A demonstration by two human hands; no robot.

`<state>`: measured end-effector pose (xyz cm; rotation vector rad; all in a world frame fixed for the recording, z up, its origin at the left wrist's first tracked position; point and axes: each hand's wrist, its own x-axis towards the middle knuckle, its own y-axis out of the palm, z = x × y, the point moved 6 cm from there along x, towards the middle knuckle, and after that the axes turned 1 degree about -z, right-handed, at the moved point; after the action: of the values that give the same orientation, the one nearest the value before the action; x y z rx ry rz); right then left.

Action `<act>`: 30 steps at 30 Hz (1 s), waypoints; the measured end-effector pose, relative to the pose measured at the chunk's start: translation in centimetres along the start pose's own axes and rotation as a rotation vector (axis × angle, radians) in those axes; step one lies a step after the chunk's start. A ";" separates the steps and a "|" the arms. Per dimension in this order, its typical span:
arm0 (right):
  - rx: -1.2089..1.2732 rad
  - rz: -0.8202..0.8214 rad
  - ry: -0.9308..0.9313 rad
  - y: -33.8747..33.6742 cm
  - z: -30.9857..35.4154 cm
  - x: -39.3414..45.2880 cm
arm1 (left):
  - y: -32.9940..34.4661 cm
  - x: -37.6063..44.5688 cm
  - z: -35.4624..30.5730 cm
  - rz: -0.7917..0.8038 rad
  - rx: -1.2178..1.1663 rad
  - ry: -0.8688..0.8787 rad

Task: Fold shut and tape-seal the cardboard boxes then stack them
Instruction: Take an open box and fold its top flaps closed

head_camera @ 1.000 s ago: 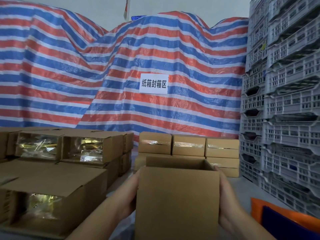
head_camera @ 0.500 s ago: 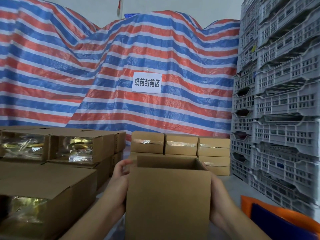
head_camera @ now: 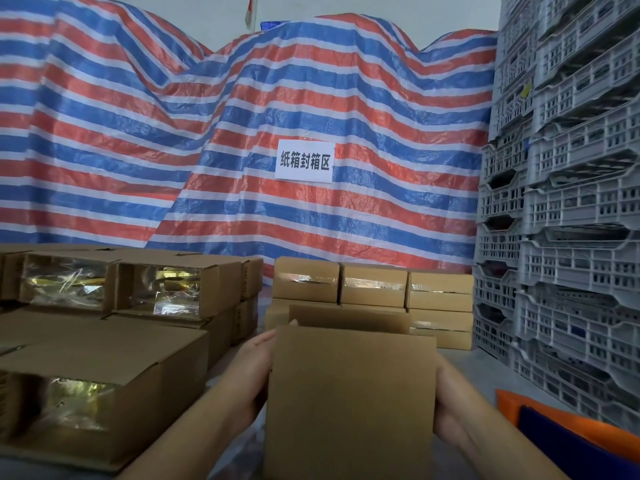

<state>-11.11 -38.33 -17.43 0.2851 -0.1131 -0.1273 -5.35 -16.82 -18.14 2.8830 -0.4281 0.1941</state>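
I hold a plain brown cardboard box upright in front of me, its top flaps open. My left hand grips its left side with fingertips reaching the top corner. My right hand holds the right side, its fingers hidden behind the box. Beyond it stands a stack of taped-shut boxes in two layers.
On the left lie several boxes with clear tape or film over their ends, one large one close by. Grey plastic crates tower on the right. An orange and blue object sits lower right. A striped tarp with a sign fills the back.
The box has tipped so that I see less of its open inside. My left hand has shifted up to its top left corner.
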 end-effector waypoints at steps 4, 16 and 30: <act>0.047 0.013 -0.017 0.5 0.3 -0.4 | -0.4 0.2 -1.3 0.169 0.113 0.050; 0.037 -0.018 0.014 -0.2 -0.3 -0.1 | -0.3 -0.6 -2.2 0.408 0.285 0.154; 0.049 -0.076 0.034 -1.5 -1.4 1.7 | 0.0 -0.3 -1.2 0.123 0.152 -0.003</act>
<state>-9.44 -39.60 -19.06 0.3409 -0.0720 -0.1957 -5.77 -16.49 -17.05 3.0065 -0.6172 0.2532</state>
